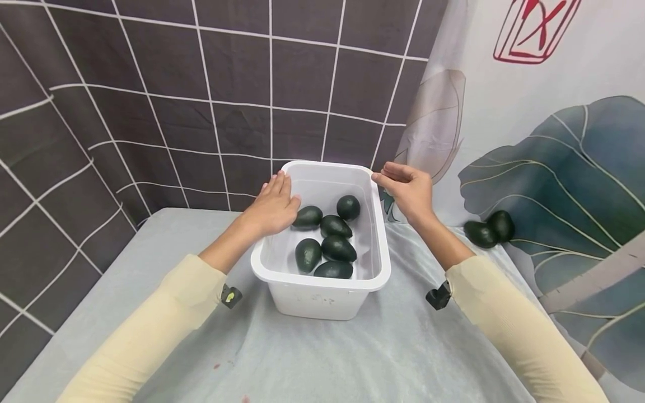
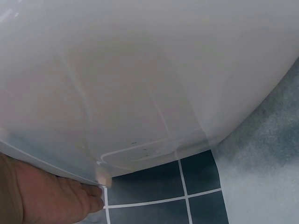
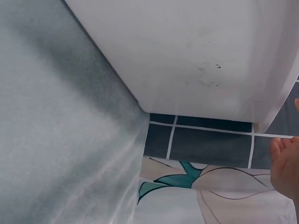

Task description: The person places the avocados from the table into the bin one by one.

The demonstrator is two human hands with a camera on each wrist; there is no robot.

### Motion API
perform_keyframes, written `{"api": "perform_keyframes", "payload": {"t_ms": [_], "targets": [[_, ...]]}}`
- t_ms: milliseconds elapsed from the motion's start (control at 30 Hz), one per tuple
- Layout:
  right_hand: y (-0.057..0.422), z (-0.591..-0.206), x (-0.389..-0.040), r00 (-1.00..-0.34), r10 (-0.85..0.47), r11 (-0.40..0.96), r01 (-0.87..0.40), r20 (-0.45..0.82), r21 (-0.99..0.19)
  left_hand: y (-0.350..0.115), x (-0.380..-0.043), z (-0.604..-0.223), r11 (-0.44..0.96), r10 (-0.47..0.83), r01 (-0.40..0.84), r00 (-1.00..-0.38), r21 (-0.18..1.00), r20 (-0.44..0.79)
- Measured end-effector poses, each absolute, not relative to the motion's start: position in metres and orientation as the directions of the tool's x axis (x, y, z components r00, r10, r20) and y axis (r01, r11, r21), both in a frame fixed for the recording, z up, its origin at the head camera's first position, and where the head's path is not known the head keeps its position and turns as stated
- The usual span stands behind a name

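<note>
A white plastic tub [image 1: 317, 294] stands on the cloth-covered table, with several dark green avocados [image 1: 337, 248] inside on its floor. My left hand [image 1: 269, 207] lies along the tub's left rim, fingers straight and pointing to the far corner, thumb towards the inside. In the left wrist view the same hand [image 2: 58, 196] shows beside the tub's glossy outer wall [image 2: 140, 93]. Over at the far right corner, my right hand [image 1: 410, 190] has its thumb tip right at the rim and its fingers loosely bent above. The right wrist view shows that hand [image 3: 287, 165] beside the tub wall [image 3: 196, 60].
Two more avocados [image 1: 489, 229] lie together at the table's right side, near the patterned curtain [image 1: 544, 184]. Dark grid-patterned fabric [image 1: 242, 73] hangs behind and left of the tub. Pale grey cloth [image 1: 403, 347] covers the table.
</note>
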State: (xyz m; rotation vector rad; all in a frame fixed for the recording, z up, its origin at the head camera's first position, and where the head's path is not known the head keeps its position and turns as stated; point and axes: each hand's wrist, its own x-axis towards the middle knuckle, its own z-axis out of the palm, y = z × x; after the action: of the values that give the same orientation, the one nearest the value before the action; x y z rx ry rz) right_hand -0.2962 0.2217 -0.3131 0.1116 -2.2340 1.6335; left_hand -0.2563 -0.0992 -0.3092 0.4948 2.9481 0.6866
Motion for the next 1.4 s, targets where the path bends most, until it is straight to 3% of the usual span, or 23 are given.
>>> {"api": "perform_keyframes", "payload": {"t_ms": [967,1400], "targets": [[0.265,-0.330,-0.289,-0.918,0.286,0.305,-0.186,0.276,-0.934,-0.098,-0.257,-0.309,0.839,0.329,0.292,-0.944,0.459,-0.001],[0.292,-0.341,-0.283,-0.907,0.343,0.387,-0.100,0.244,-0.917,-0.098,-0.256,-0.309,0.843,0.323,0.286,-0.946,0.457,-0.004]]}}
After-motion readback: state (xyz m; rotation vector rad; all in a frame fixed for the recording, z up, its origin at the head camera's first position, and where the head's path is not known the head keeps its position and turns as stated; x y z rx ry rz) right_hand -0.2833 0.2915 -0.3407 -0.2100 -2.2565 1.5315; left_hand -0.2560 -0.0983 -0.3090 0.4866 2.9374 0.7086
